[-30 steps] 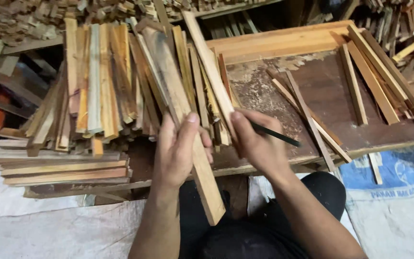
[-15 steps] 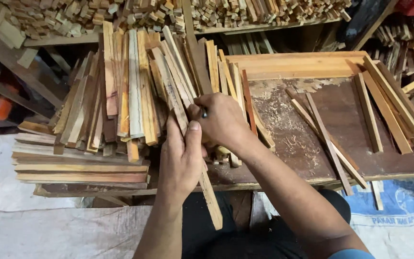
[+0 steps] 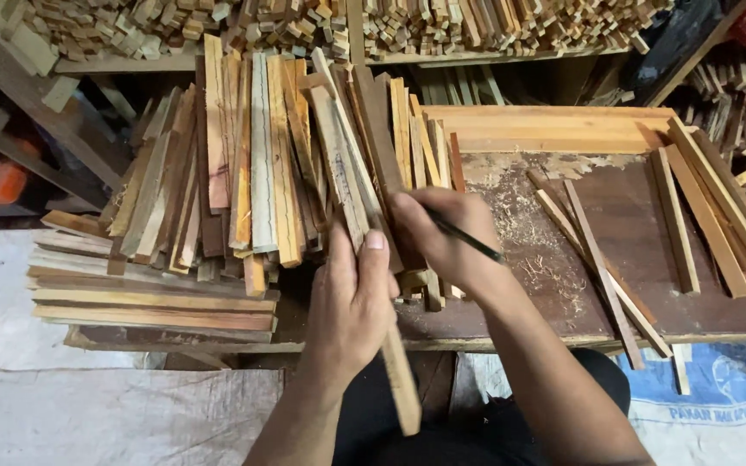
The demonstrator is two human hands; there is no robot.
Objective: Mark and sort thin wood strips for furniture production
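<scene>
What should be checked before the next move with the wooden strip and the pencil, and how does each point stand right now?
1. Left hand grips the long wooden strip: ok, fingers wrap it.
2. Right hand holds the dark pencil: ok.
3. Pencil tip meets the strip: cannot tell, the hand hides the tip.
4. Strip supported along its length: not ok, its near end overhangs the worktable edge.
5. Strip separate from the pile of strips: not ok, its far end lies among them.
6. Loose strips at the right lie apart from both hands: ok.
</scene>
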